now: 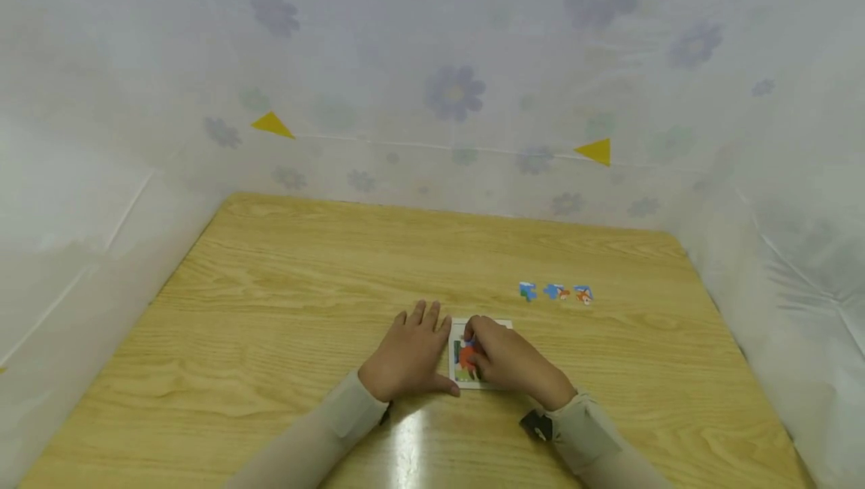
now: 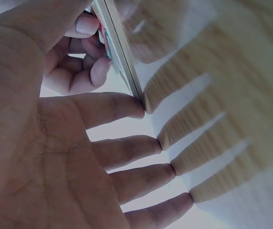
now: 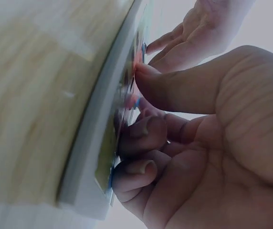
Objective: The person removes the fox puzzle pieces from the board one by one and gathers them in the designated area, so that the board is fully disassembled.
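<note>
A small jigsaw puzzle in a white tray (image 1: 451, 354) lies near the middle front of the table. My left hand (image 1: 412, 354) rests on the tabletop at its left side, fingers spread and straight. In the left wrist view, the index fingertip meets the tray's lower edge (image 2: 122, 52). My right hand (image 1: 507, 357) is over the tray with thumb and fingers curled, pinching a reddish puzzle piece (image 3: 132, 101) at the picture's surface. Its fingers cover much of the picture, so the piece's outline is mostly hidden. The remaining fingers touch the board.
Three loose puzzle pieces lie in a row to the tray's upper right: a blue-green one (image 1: 527, 291), a middle one (image 1: 556, 291) and one with an orange animal (image 1: 583, 294). The wooden table (image 1: 304, 264) is bordered by a flowered white curtain (image 1: 378, 98).
</note>
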`<state>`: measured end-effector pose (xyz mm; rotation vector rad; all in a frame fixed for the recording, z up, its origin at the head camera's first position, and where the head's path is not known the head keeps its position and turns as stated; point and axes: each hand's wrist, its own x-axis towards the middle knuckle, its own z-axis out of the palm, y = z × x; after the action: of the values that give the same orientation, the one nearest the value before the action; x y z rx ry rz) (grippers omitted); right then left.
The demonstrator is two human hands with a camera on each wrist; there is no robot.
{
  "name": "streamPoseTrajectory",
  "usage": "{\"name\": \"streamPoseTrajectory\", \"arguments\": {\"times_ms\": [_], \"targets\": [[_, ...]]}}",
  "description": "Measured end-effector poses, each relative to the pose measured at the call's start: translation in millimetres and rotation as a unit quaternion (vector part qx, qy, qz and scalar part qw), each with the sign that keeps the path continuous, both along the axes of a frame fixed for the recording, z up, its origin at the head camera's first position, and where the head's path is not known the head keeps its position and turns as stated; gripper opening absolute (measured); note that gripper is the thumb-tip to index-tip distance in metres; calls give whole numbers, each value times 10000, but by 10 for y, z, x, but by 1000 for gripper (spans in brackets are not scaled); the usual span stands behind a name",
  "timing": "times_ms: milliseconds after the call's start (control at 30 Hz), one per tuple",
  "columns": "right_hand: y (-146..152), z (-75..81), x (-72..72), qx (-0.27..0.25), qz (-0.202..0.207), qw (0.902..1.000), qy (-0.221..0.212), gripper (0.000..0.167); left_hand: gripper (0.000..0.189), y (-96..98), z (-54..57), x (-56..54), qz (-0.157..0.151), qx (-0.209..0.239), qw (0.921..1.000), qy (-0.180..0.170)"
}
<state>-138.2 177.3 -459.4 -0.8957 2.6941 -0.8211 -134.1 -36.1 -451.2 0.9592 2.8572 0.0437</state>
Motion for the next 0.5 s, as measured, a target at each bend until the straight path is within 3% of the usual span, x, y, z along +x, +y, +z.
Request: {"name": "streamPoseTrajectory", "arguments": {"times_ms": [267,500], "targets": [[2,14,23,-57,-85,9999,24,23,113,4,-4,3,-6,-3,10000,15],[12,25,14,-289,-51,9995,-80,18,112,5,22,8,27,-1,10000,-60]]}}
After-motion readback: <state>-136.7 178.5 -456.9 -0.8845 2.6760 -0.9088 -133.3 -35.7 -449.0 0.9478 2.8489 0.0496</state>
